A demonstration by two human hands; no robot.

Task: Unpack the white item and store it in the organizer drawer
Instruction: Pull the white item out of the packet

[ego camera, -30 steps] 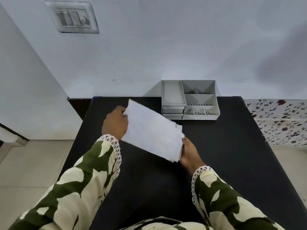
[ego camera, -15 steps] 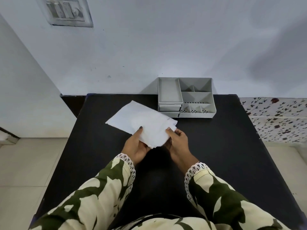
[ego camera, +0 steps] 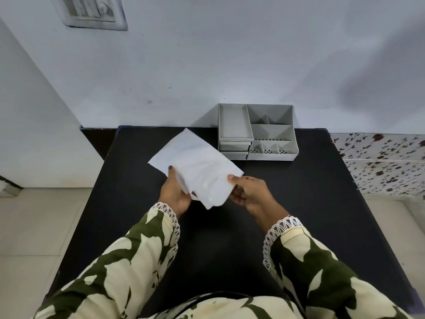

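A flat white packet is held above the black table, tilted with its far corner pointing away to the left. My left hand grips its near left edge, thumb on top. My right hand pinches its near right corner. A grey desk organizer stands at the table's far edge against the wall, with open compartments on top and two small shut drawers at its front left. What is inside the packet is hidden.
A white wall rises directly behind the organizer, with a switch plate at upper left. A floral-patterned surface adjoins the table on the right. Tiled floor lies to the left.
Both hands have shifted to the packet's near end, and the packet has dropped from a raised tilt to lie flatter and closer to the table.
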